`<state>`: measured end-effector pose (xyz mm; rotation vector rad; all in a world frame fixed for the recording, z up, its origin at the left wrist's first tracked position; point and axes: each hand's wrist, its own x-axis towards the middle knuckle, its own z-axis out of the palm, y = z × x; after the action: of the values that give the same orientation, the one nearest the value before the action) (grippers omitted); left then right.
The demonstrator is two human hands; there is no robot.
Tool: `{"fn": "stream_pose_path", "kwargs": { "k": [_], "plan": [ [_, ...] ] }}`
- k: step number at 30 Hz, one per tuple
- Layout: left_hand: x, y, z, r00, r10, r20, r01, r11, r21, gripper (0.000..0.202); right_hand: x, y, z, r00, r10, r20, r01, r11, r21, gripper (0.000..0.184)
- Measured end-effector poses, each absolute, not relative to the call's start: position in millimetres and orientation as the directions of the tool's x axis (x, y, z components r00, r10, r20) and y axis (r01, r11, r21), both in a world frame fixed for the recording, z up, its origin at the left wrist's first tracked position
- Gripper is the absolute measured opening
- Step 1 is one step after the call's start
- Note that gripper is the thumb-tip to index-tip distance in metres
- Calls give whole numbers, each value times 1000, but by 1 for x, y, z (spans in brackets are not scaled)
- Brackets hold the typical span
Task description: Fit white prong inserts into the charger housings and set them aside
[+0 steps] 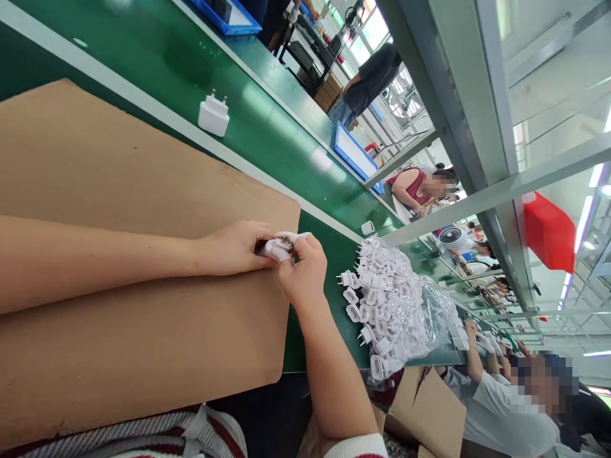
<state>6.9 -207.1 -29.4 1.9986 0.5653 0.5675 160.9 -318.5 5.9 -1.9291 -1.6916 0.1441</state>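
Note:
My left hand reaches in from the left, its fingers closed on a small white plug-adapter part. My right hand meets it from the right, thumb and fingers pinching the same white part. A small metallic bit shows between the fingertips. Fingers cover much of the part, so its exact shape is hidden. Both hands are above the right end of a brown cardboard sheet. To their right lies a heap of white plug adapters and casings, partly in clear plastic bags.
One white two-pin plug adapter stands on the green belt beyond a pale rail. A white frame-like piece lies farther right. Blue-rimmed trays sit behind. An open carton and a co-worker are at lower right.

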Motion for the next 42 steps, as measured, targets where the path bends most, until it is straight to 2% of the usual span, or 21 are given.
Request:
{"fn": "stream_pose_path", "kwargs": {
  "k": [4, 6, 7, 10, 13, 15, 17, 19, 20, 23, 27, 32, 37, 40, 42],
  "plan": [
    [5, -205, -22, 795, 606, 35, 161, -266, 951, 59, 171, -323, -1, 323, 901, 290, 686, -11, -728, 79],
    [2, -202, -16, 790, 613, -15, 138, -154, 978, 68, 178, -326, 2, 294, 906, 304, 670, 31, -742, 94],
    [0, -201, -13, 793, 608, -36, 118, -96, 988, 70, 181, -328, 4, 253, 914, 318, 690, 60, -722, 96],
    [-5, -199, -4, 867, 493, -71, 57, 43, 997, 63, 187, -332, 8, 116, 929, 350, 750, 149, -645, 80],
    [-6, -200, -2, 928, 366, -66, 36, 88, 995, 53, 189, -332, 5, 56, 921, 385, 731, 225, -644, 61],
    [-4, -202, -5, 932, 361, -42, 4, 106, 994, 57, 189, -331, 0, 66, 910, 410, 688, 256, -679, 56],
    [-1, -206, -10, 892, 452, 13, -74, 117, 990, 74, 189, -329, -3, 132, 891, 434, 651, 252, -716, 54],
    [0, -210, -14, 819, 564, 104, -164, 57, 985, 96, 189, -328, -4, 227, 867, 443, 614, 226, -756, 54],
    [-1, -212, -16, 789, 595, 156, -194, 0, 981, 99, 188, -328, -4, 266, 855, 445, 593, 219, -775, 56],
    [-7, -217, -16, 768, 579, 274, -206, -182, 962, 82, 185, -328, -1, 318, 833, 453, 532, 238, -812, 58],
    [-14, -220, -12, 739, 569, 360, -228, -291, 929, 64, 181, -330, 2, 294, 821, 489, 508, 299, -808, 55],
    [-17, -220, -10, 690, 583, 429, -244, -371, 896, 51, 176, -335, 3, 247, 788, 564, 552, 364, -750, 50],
    [-26, -223, -10, 627, 526, 575, -203, -602, 772, 38, 170, -344, 3, 243, 742, 624, 674, 334, -659, 41],
    [-26, -223, -8, 637, 523, 566, -178, -614, 769, 38, 170, -342, 1, 242, 723, 647, 718, 315, -621, 38],
    [-20, -219, -7, 663, 566, 490, -192, -504, 842, 49, 171, -337, -3, 255, 721, 644, 712, 311, -629, 40]
  ]
}}
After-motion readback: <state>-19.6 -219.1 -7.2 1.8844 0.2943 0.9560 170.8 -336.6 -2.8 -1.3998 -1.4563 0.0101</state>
